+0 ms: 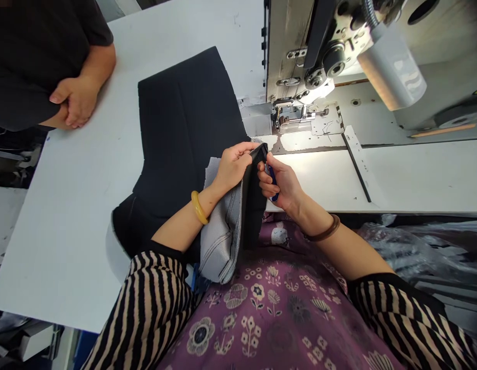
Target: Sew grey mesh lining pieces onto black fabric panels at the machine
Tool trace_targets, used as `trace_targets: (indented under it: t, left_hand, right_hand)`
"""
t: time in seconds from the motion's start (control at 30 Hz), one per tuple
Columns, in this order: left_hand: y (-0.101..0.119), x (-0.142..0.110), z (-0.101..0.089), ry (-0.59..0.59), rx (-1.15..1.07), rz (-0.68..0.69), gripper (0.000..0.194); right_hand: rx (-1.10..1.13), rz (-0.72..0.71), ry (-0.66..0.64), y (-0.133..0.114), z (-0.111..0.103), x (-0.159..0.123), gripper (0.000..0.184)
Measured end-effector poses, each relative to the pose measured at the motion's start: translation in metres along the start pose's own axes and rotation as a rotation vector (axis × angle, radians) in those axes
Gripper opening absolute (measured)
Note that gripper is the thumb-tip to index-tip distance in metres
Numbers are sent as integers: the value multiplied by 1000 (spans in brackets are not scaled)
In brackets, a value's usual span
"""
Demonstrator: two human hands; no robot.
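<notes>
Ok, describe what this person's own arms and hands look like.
The left hand and right hand are gloveless. A yellow bangle circles the left wrist, a brown bangle the right. Both arms wear black-and-beige striped sleeves with black cuffs.

To my left, I see a co-worker [26,61] in black short sleeves beside the white table [69,216]. Ahead, on my right, stands a sewing machine [287,46] with a cylindrical lamp [395,67]. Farther right lies a pencil [444,130]; nearer me, a holed white strip [356,154] and, lower down, crumpled clear plastic [408,252].
</notes>
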State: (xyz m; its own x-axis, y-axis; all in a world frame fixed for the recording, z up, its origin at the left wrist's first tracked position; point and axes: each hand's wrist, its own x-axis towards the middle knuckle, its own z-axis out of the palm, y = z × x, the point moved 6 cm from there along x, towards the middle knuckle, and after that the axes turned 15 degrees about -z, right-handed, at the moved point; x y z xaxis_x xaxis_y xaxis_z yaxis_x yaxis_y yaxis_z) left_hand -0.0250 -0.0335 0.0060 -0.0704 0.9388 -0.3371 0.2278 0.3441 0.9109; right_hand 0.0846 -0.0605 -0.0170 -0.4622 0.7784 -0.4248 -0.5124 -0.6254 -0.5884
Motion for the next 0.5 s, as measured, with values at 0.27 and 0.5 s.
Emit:
trace_targets:
  t: [0.27, 0.5]
  left_hand:
    - [1, 1, -5, 52, -21, 3, 38]
    - [-1, 1, -3, 17, -50, -28, 38]
  right_hand:
    - [-27, 1, -23, 2, -4, -3, 44]
    - [-42, -2, -8, 0, -4, 0, 45]
